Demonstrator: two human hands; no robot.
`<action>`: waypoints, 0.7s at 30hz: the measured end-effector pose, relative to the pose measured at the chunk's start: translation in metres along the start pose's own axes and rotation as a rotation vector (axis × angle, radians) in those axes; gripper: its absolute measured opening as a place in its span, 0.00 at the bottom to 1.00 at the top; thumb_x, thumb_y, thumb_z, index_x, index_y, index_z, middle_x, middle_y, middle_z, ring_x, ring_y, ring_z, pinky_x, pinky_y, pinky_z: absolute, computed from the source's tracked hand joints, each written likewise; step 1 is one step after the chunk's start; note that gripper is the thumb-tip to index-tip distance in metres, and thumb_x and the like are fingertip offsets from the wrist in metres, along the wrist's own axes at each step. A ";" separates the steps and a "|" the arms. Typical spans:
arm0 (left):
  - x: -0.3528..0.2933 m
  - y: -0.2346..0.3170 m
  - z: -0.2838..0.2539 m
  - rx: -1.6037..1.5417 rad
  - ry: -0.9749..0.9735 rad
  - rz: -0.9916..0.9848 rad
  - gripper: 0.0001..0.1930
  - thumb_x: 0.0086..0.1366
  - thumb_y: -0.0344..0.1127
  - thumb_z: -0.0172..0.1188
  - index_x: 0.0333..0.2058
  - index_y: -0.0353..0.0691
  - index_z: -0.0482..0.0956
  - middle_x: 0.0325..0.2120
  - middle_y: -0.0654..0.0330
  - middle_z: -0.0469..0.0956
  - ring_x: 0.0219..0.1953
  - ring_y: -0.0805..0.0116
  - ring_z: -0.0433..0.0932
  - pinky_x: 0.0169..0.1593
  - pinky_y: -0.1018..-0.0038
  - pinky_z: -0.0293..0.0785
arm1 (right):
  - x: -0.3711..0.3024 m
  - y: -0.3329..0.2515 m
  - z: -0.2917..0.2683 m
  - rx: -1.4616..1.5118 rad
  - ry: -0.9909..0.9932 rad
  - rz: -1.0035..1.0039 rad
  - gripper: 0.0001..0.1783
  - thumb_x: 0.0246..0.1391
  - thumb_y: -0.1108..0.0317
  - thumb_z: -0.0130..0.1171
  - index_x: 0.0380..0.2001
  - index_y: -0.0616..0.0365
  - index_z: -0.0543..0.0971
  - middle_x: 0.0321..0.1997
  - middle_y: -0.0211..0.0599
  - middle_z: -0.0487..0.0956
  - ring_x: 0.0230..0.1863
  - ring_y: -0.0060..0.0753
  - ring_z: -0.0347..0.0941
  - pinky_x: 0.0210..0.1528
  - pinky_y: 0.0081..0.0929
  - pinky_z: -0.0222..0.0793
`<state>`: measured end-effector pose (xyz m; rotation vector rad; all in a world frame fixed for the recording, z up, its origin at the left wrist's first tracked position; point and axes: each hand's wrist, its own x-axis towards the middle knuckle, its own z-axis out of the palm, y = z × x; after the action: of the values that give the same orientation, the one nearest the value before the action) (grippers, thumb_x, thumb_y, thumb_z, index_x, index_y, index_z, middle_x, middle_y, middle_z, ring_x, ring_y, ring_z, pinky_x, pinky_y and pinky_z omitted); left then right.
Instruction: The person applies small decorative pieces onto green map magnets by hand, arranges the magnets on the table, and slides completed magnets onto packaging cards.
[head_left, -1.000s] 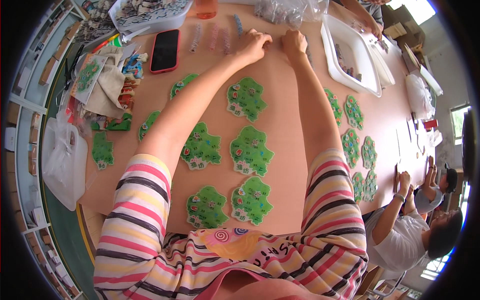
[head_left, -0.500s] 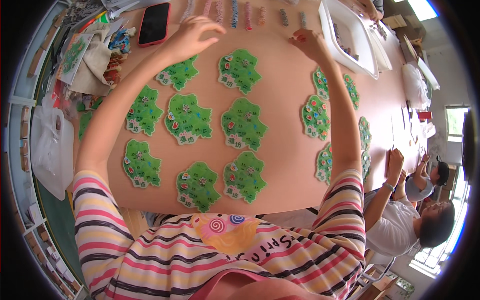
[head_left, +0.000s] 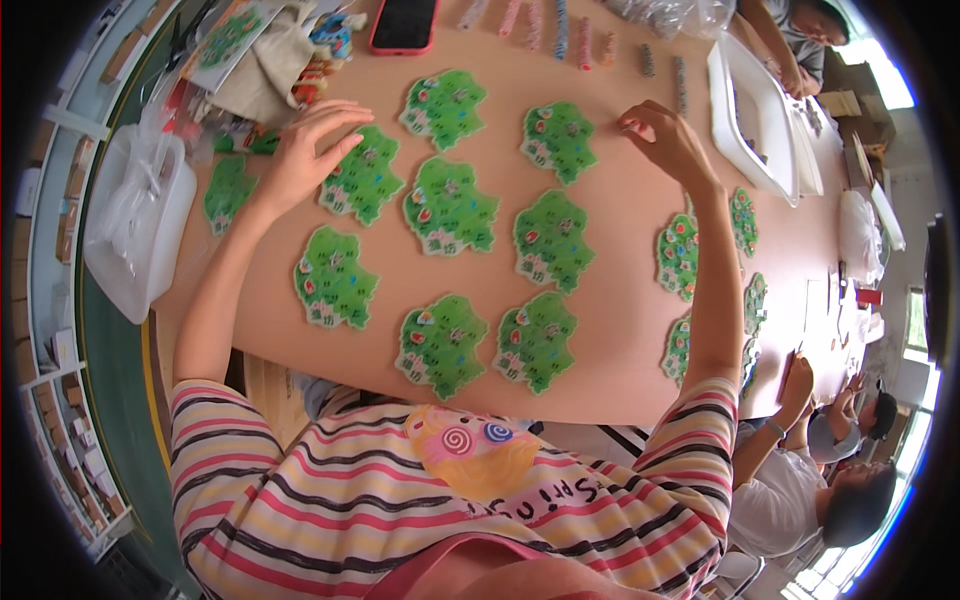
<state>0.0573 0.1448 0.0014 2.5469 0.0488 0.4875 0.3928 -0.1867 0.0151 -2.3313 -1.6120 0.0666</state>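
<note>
My left hand point(head_left: 312, 152) is open, its fingers stretched and its thumb apart, with nothing seen in it. It hovers beside a green map-shaped piece point(head_left: 366, 178) with small coloured pictures on it. To the right, my right hand point(head_left: 662, 145) has its fingers curled into a pinch. Whatever lies between those fingertips is too small to make out. Nearest to that hand on its left is another green map piece point(head_left: 558, 142). Several more such pieces lie in loose rows in front of me, such as a middle piece point(head_left: 448, 207) and a near piece point(head_left: 442, 347).
Strips of small coloured beads or pieces point(head_left: 560, 28) line the far side, beside a phone point(head_left: 403, 24). A white tray point(head_left: 722, 120) stands at far right, a bag-filled plastic bin point(head_left: 170, 235) at left. More map pieces point(head_left: 678, 258) lie under my right forearm. Other people sit along the table.
The view has shifted, so the table's things appear farther right. My left hand has come back from near the strips toward the left-hand pieces. My right hand has drawn slightly nearer, still pinched.
</note>
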 end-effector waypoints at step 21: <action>0.034 -0.031 0.016 -0.023 -0.191 0.208 0.33 0.64 0.38 0.57 0.65 0.48 0.54 0.65 0.58 0.55 0.68 0.61 0.49 0.67 0.62 0.49 | -0.018 -0.075 0.037 0.014 0.032 0.191 0.42 0.44 0.48 0.67 0.59 0.56 0.64 0.57 0.39 0.71 0.60 0.42 0.64 0.60 0.37 0.62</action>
<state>0.0968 0.1677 -0.0154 2.5766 -0.2924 0.3180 0.3106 -0.1712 -0.0016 -2.4562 -1.3657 0.0819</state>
